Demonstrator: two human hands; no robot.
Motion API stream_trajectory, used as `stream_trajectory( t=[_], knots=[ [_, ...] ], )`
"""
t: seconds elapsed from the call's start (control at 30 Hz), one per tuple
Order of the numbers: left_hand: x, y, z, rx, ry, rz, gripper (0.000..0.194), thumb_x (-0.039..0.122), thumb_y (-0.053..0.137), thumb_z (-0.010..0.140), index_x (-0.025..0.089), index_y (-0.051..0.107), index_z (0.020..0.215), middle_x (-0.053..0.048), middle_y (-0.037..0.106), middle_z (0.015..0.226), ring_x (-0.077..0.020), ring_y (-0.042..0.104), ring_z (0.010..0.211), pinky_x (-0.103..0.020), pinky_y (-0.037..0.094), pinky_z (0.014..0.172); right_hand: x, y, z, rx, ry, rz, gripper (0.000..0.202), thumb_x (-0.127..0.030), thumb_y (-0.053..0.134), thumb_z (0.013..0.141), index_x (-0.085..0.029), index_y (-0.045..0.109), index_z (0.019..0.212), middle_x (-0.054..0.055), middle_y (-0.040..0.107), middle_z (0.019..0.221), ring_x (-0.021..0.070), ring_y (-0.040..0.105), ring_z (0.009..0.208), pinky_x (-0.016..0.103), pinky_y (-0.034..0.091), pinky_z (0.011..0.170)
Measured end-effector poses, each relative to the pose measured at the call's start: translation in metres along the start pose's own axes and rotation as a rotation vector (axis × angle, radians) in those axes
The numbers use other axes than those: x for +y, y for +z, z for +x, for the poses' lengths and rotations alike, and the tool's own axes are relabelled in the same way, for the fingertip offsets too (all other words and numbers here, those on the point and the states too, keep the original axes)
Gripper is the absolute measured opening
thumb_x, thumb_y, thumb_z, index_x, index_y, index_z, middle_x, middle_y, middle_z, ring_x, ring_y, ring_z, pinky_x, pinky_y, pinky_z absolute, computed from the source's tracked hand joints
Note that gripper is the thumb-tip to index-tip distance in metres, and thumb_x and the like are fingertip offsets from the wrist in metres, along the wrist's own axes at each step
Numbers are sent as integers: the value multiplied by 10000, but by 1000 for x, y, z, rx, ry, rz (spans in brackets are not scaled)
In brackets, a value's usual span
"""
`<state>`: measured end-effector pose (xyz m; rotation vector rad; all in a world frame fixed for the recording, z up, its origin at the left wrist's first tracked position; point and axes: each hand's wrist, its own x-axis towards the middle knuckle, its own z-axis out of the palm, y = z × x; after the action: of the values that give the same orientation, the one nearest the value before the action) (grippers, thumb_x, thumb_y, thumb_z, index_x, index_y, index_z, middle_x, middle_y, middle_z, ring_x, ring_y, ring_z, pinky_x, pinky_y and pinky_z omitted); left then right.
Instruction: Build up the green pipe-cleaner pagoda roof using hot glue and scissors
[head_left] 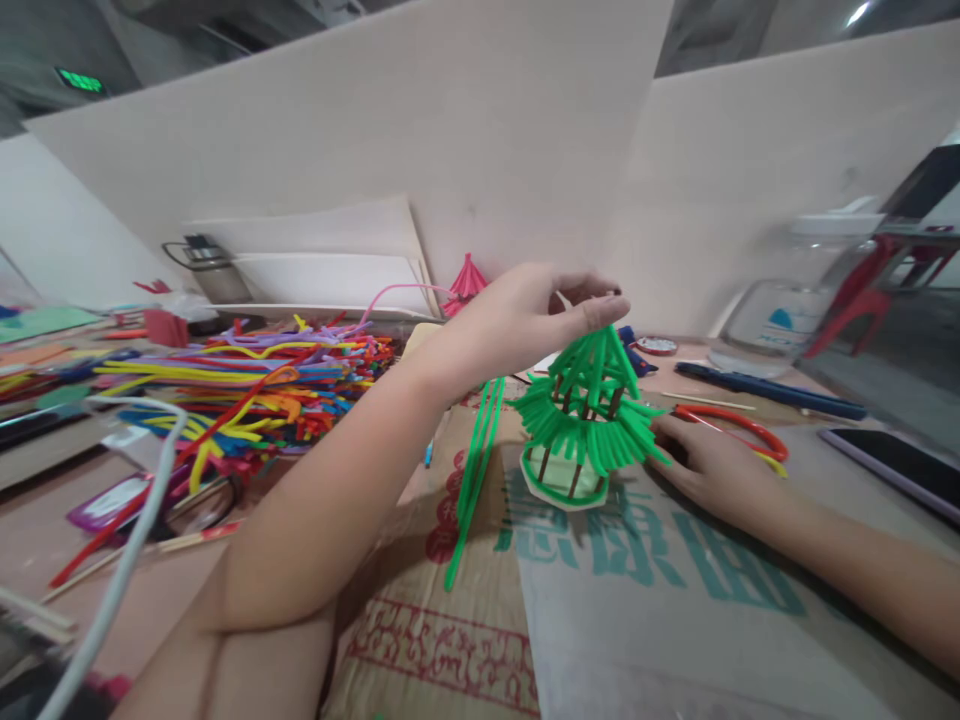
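Note:
A small green pagoda model [589, 435], with fuzzy pipe-cleaner roofs in two tiers, brown stick posts and a pale many-sided base, stands slightly tilted in front of me. From above, my left hand [559, 305] pinches the tip of its upper roof. Low on the right, my right hand [697, 460] has its fingers curled at the edge of the lower roof; the fingertips are partly hidden behind it. Several loose green pipe cleaners [476, 475] lie left of the model on the printed cardboard [442, 650].
Many coloured pipe cleaners [247, 380] are heaped at left, near a white cable [142, 530]. A red pipe-cleaner roof [468, 280] is behind my left forearm. To the right are a phone [892, 465], a dark blue pen-like tool [772, 390] and a clear bottle [772, 320].

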<state>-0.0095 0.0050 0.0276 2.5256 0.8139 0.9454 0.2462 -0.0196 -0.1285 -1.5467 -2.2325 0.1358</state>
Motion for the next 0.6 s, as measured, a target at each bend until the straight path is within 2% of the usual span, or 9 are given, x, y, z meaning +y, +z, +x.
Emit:
stream_trajectory(
  t=[0.2, 0.4, 0.6],
  knots=[
    [-2, 0, 2, -24, 3, -68, 246, 342, 581, 929, 142, 720, 965, -36, 726, 874, -141, 648, 811, -237, 472, 688, -3, 0, 3, 26, -7, 9, 194, -330, 459, 919, -224, 610, 857, 28, 673, 726, 190, 615, 645, 285, 381, 576],
    [4, -8, 1, -30, -35, -77, 211, 298, 572, 934, 158, 719, 995, -47, 749, 973, -142, 676, 887, -231, 509, 785, -8, -3, 5, 16, -8, 61, 178, -281, 464, 900, -221, 631, 920, 45, 711, 830, 220, 651, 776, 298, 412, 653],
    [5, -10, 0, -47, -49, -9, 247, 353, 556, 945, 182, 716, 1021, -43, 744, 944, -145, 676, 824, -249, 530, 763, -9, -3, 5, 42, -2, 83, 174, -267, 455, 909, -223, 623, 900, 27, 697, 785, 206, 639, 741, 292, 404, 646]
  ],
)
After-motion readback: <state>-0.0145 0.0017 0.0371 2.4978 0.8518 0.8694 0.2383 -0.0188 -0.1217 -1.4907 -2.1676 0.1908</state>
